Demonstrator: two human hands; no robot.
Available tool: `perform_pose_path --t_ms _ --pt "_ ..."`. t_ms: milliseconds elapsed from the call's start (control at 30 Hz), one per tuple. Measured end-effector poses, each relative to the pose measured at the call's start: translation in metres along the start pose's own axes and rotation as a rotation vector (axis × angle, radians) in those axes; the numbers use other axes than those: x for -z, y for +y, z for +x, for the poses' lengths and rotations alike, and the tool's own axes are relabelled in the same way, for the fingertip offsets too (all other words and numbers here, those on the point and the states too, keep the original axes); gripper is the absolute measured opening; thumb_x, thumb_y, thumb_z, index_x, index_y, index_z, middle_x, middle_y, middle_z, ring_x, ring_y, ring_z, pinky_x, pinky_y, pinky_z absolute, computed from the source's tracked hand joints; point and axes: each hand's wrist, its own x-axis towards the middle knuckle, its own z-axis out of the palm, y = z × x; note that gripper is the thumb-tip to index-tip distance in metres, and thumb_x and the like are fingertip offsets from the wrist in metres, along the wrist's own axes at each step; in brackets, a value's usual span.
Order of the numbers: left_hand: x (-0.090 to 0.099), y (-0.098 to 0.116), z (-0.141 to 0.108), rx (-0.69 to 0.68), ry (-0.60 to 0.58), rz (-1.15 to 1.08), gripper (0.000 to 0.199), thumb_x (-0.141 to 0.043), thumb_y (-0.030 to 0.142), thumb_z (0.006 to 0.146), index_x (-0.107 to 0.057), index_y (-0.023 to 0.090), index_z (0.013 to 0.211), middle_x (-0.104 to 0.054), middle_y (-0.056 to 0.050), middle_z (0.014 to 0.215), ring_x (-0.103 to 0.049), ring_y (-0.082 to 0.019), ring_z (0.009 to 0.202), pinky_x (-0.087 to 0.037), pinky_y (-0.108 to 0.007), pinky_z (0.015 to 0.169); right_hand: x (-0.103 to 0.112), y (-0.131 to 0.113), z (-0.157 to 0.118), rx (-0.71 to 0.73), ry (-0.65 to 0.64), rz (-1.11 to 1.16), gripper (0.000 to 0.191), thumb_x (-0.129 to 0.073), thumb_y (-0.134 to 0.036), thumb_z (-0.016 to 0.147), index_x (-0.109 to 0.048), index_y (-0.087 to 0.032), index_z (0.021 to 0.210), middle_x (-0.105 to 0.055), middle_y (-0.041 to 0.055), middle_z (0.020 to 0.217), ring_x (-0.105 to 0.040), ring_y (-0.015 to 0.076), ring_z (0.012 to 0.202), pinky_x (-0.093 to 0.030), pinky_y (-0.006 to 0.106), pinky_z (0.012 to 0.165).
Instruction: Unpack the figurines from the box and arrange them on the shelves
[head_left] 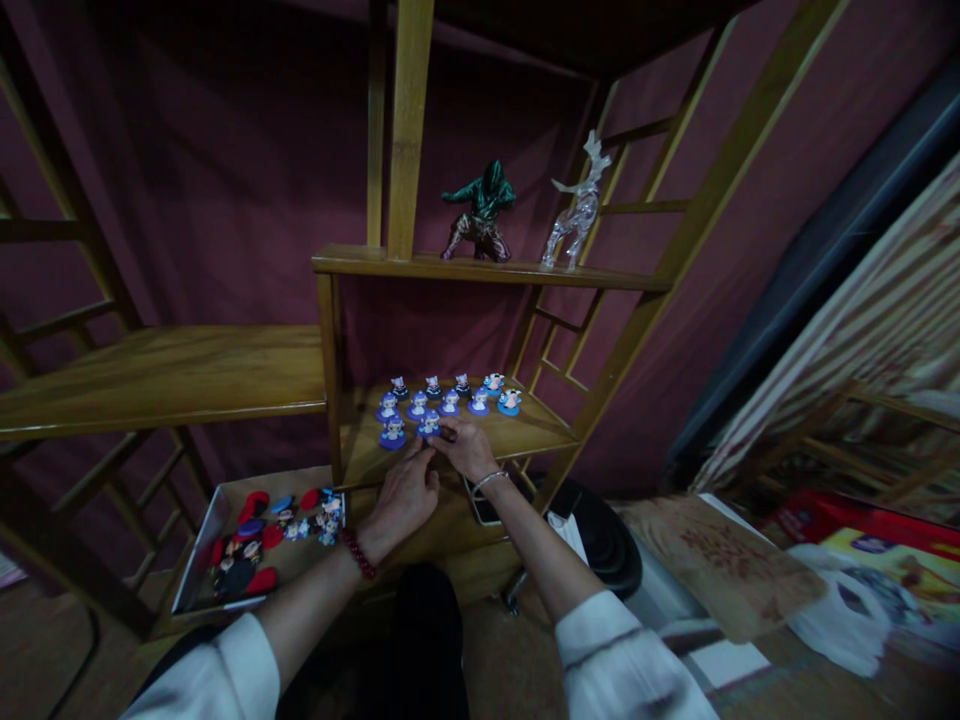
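Note:
My left hand (401, 497), with a red beaded bracelet, rests at the front edge of a wooden shelf (480, 435), its fingertips close to my right hand. My right hand (465, 448), with a silver bangle, reaches over the shelf, its fingers touching a small figurine on a blue base (429, 425). Several similar blue-based figurines (418, 405) stand in rows behind it. Whether either hand grips anything is hidden by the fingers. Below on the left, a white tray (202, 550) holds red-and-blue figurines and pieces.
A phone (480, 505) lies beneath my right wrist. A green hooded figure (480, 212) and a clear deer figurine (577, 215) stand on the upper shelf (480, 268). A wider wooden shelf (165, 378) extends left. A black round object (604, 535) sits below right.

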Motion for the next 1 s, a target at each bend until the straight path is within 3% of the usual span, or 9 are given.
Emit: perform_pose_path --t_ms 600,867,1000 --pt "-0.0034 0.0031 0.0032 0.046 -0.008 0.046 0.047 -0.042 0.018 0.077 -0.046 0.008 0.123 -0.039 -0.013 0.137 -0.036 -0.021 0.126 -0.028 -0.031 0.106 0.0021 -0.0059 0.0012 -0.045 -0.008 -0.053 0.017 -0.064 -0.026 0.069 -0.065 -0.019 0.085 -0.064 0.0012 0.078 -0.054 0.0129 0.068 -0.041 0.023 0.064" --pt "-0.0027 0.004 0.0001 0.038 0.022 -0.036 0.05 -0.044 0.014 0.075 -0.045 0.004 0.124 -0.039 -0.017 0.136 -0.037 -0.024 0.125 -0.029 -0.034 0.106 0.0004 -0.0056 0.0002 -0.054 -0.006 -0.053 0.02 -0.063 -0.028 0.07 -0.065 -0.019 0.088 -0.064 0.0013 0.079 -0.053 0.0122 0.066 -0.042 0.023 0.064" --pt "-0.0034 0.0026 -0.0056 0.003 0.045 -0.084 0.048 -0.045 0.013 0.075 -0.048 0.008 0.122 -0.04 -0.015 0.135 -0.038 -0.024 0.124 -0.031 -0.035 0.105 -0.0005 -0.004 -0.002 -0.047 0.017 -0.02 0.023 -0.064 -0.028 0.069 -0.064 -0.021 0.09 -0.065 0.0016 0.083 -0.055 0.0128 0.067 -0.044 0.024 0.065"
